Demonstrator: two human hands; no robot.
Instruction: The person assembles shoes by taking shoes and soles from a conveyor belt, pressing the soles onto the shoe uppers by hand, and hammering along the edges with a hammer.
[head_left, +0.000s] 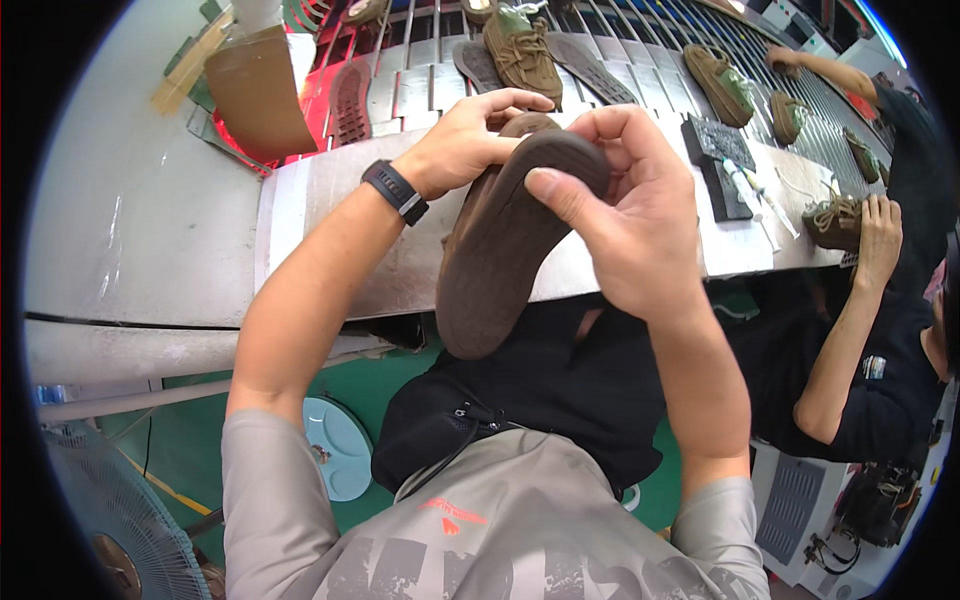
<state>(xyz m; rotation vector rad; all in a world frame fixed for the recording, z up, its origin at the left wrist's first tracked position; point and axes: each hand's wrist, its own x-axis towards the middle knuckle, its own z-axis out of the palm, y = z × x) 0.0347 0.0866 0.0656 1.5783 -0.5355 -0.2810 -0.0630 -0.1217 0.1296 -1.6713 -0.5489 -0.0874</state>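
Note:
Both hands hold a brown shoe (460, 222) over the near edge of the metal bench, its dark brown sole (497, 255) turned up toward me. My left hand (470, 140), a black band on its wrist, grips the upper from behind at the far end, and its fingertips are partly hidden. My right hand (640, 190) is closed round the sole's far end, the thumb pressed flat on its face and the fingers curled over its edge. Beyond them stands a laced brown shoe (525, 62), with loose soles (588, 68) beside it.
A slatted roller conveyor (420, 45) runs behind the bench, carrying a reddish-lit sole (350, 105) and more shoes (718, 85). Right of my hands lie a black block (722, 165) and syringe-like tubes (752, 195). A co-worker's hand (880, 238) holds another shoe. A fan (120, 520) stands lower left.

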